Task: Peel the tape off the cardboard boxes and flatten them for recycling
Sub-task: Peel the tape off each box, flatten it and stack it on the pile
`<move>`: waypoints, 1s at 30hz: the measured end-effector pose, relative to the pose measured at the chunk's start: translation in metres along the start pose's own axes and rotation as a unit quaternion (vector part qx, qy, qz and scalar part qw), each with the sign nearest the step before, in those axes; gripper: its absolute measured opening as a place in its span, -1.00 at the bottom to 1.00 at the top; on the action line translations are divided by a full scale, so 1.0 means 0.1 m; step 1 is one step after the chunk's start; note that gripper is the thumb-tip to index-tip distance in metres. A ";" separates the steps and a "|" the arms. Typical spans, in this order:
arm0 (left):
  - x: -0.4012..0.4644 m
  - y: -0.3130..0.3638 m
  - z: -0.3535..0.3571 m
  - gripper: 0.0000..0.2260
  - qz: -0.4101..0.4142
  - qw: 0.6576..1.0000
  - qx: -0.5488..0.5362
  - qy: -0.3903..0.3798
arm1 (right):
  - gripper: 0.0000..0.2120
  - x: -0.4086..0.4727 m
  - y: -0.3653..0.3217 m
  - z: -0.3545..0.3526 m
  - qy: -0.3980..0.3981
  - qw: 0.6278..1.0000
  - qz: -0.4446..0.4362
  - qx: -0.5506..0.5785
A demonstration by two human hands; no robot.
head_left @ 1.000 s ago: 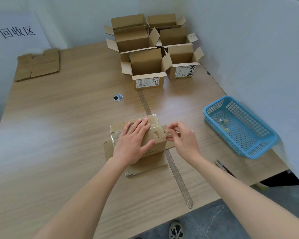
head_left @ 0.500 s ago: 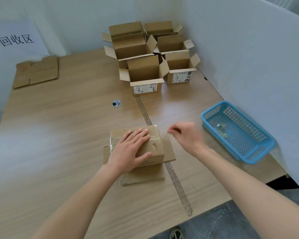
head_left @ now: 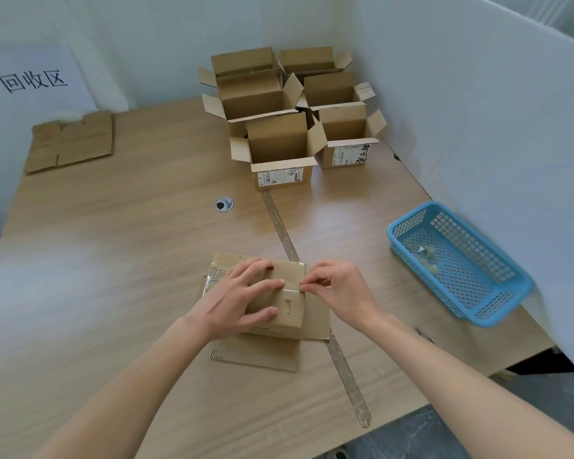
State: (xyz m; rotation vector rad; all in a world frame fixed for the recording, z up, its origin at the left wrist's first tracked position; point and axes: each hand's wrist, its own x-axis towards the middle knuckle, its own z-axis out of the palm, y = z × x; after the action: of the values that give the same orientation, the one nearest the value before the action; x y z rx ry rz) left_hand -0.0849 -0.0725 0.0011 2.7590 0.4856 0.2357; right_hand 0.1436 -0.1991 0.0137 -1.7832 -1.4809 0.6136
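A small cardboard box (head_left: 289,309) stands bottom-up near the table's front, its open flaps spread flat under it. Clear tape (head_left: 292,287) runs across its top and over the right edge. My left hand (head_left: 239,299) lies on top of the box, fingers curved over it and thumb against its near side, holding it down. My right hand (head_left: 338,289) is at the box's right top edge, thumb and forefinger pinching the end of the tape there.
Several open cardboard boxes (head_left: 279,150) stand at the back of the table. A flattened box (head_left: 70,142) lies at the far left below a wall sign. A blue plastic basket (head_left: 458,260) with tape scraps sits on the right. A cable hole (head_left: 223,204) is mid-table.
My right hand went out toward the blue basket and has come back to the box's right edge, where it now pinches the tape. My left hand stayed on the box.
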 end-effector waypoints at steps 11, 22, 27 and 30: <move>-0.03 0.03 0.05 -0.54 0.011 0.999 0.032 0.031 | -0.74 0.24 0.02 0.04 -0.009 0.999 0.028 -0.028; 0.04 0.05 0.02 -0.63 0.002 0.999 0.011 0.052 | -0.78 0.33 0.15 -0.10 -0.051 0.996 0.066 0.005; 0.15 0.45 0.19 -0.39 -0.165 0.982 0.065 0.067 | -0.88 0.18 0.01 0.00 -0.030 0.997 -0.023 -0.066; 0.11 0.44 0.23 -0.24 -0.159 0.983 0.064 0.066 | -0.87 0.26 0.06 -0.13 -0.080 0.986 -0.051 -0.139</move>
State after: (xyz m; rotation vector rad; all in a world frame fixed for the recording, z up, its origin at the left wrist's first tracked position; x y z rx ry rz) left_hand -0.0567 -0.1141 -0.0044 2.7461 0.9957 0.3192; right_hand 0.1625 -0.1771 0.0196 -1.8865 -1.8312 0.5265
